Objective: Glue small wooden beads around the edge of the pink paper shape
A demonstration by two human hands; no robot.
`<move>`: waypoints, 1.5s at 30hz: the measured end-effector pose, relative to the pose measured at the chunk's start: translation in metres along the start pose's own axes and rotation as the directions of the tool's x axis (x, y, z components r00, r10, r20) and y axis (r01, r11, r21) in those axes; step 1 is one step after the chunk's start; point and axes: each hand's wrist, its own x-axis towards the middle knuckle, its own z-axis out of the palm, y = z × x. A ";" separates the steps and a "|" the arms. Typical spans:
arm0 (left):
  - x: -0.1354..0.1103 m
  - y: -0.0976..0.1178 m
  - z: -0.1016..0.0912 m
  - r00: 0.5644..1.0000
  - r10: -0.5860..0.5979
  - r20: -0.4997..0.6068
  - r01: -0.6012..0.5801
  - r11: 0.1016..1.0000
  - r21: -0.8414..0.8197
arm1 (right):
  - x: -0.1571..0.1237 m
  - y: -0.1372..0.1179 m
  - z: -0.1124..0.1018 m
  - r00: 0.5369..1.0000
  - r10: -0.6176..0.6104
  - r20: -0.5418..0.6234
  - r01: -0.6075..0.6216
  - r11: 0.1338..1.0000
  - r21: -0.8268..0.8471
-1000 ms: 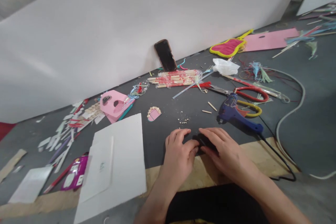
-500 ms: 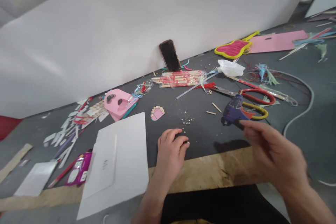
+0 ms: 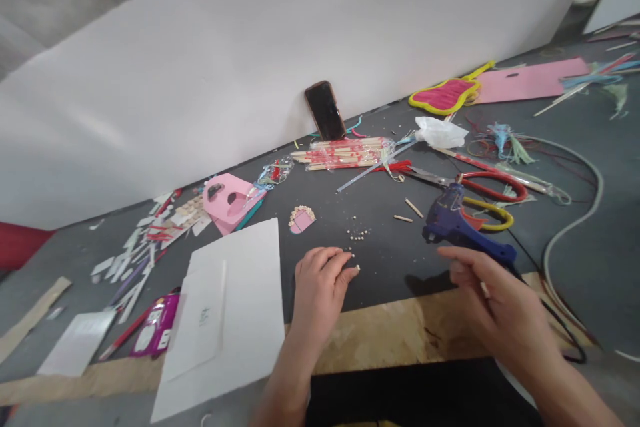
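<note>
My left hand (image 3: pixel 323 287) rests on the dark tabletop. Its thumb and forefinger are close together, with a small pale wooden bit (image 3: pixel 358 268) at the thumb tip. Several similar bits (image 3: pixel 357 235) lie scattered just beyond the fingers. Farther left is a small pink arch-shaped piece (image 3: pixel 303 221), its curved edge lined with pale bits. My right hand (image 3: pixel 493 297) hovers above the table's front edge, forefinger stretched out and the other fingers loosely curled; nothing is clearly held. Beyond it lies a blue glue gun (image 3: pixel 450 213), apart from the fingers as far as I can see.
Two short sticks (image 3: pixel 403 218) lie left of the glue gun. Scissors (image 3: pixel 493 185) with red handles sit behind it. A phone (image 3: pixel 325 110) leans on the white wall near packed sticks (image 3: pixel 345 153). White sheets (image 3: pixel 240 333) lie left, and a pale cable (image 3: pixel 597 193) curves at right.
My right hand has moved left and down, uncovering the glue gun's handle. My left hand has shifted slightly with the small bit, its forefinger drawn back a little.
</note>
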 end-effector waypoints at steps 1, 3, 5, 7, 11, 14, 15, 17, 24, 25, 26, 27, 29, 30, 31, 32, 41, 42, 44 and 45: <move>0.000 0.001 0.000 1.000 -0.012 0.001 0.012 1.000 -0.017 | 0.000 -0.004 0.005 0.999 -0.038 0.030 0.037 0.999 0.026; 0.001 0.005 0.001 0.999 -0.038 0.004 0.038 0.997 -0.068 | 0.000 -0.011 0.015 0.990 -0.080 0.113 0.071 0.994 0.082; 0.000 0.009 0.001 0.999 -0.045 0.001 0.045 0.991 -0.127 | 0.001 -0.019 0.026 0.974 -0.081 0.210 0.052 0.989 0.142; -0.002 0.013 0.003 1.000 -0.013 -0.026 0.008 0.985 -0.172 | 0.003 -0.026 0.034 0.952 -0.055 0.301 -0.012 0.977 0.214; -0.005 0.020 0.003 0.980 0.119 -0.158 -0.146 0.975 -0.168 | 0.008 -0.038 0.042 0.898 0.074 0.435 -0.242 0.906 0.346; -0.006 0.024 0.001 0.955 0.195 -0.223 -0.223 0.969 -0.107 | 0.011 -0.042 0.042 0.846 0.141 0.514 -0.383 0.831 0.403; -0.006 0.025 0.000 0.951 0.206 -0.233 -0.232 0.969 -0.090 | 0.011 -0.042 0.041 0.834 0.152 0.530 -0.411 0.813 0.414; -0.006 0.026 -0.002 0.947 0.211 -0.241 -0.233 0.970 -0.068 | 0.011 -0.042 0.040 0.819 0.165 0.550 -0.443 0.791 0.422; -0.007 0.024 -0.002 0.941 0.218 -0.258 -0.236 0.971 -0.040 | 0.014 -0.046 0.039 0.814 0.193 0.548 -0.473 0.767 0.432; -0.007 0.023 -0.002 0.941 0.220 -0.259 -0.237 0.971 -0.038 | 0.014 -0.046 0.040 0.813 0.195 0.549 -0.474 0.768 0.430; -0.008 0.022 -0.001 0.941 0.219 -0.259 -0.237 0.971 -0.037 | 0.013 -0.046 0.041 0.812 0.192 0.551 -0.475 0.767 0.431; -0.008 0.022 -0.001 0.941 0.218 -0.259 -0.235 0.971 -0.037 | 0.013 -0.045 0.042 0.810 0.187 0.556 -0.475 0.765 0.435; -0.008 0.020 0.000 0.946 0.209 -0.247 -0.226 0.973 -0.039 | 0.013 -0.044 0.044 0.813 0.182 0.553 -0.467 0.770 0.434; -0.008 0.019 0.000 0.952 0.200 -0.233 -0.215 0.976 -0.038 | 0.013 -0.042 0.045 0.824 0.187 0.536 -0.451 0.789 0.418; -0.008 0.017 0.001 0.958 0.190 -0.213 -0.202 0.979 -0.035 | 0.014 -0.041 0.045 0.841 0.192 0.506 -0.421 0.820 0.388; -0.008 0.015 0.001 0.965 0.181 -0.188 -0.190 0.981 -0.031 | 0.015 -0.040 0.045 0.865 0.194 0.463 -0.378 0.859 0.345; -0.010 0.006 0.003 0.988 0.150 -0.026 -0.150 0.989 -0.005 | 0.011 -0.035 0.051 0.917 -0.192 0.349 0.163 0.980 0.110; -0.011 0.006 0.004 0.990 0.141 -0.016 -0.141 0.990 -0.005 | 0.009 -0.035 0.053 0.911 -0.210 0.355 0.192 0.978 0.086; -0.011 0.006 0.005 0.993 0.122 -0.008 -0.122 0.993 -0.001 | 0.007 -0.035 0.056 0.903 -0.227 0.365 0.230 0.973 0.035; -0.011 0.006 0.006 0.994 0.113 -0.008 -0.113 0.994 0.001 | 0.007 -0.035 0.057 0.899 -0.235 0.370 0.247 0.969 0.017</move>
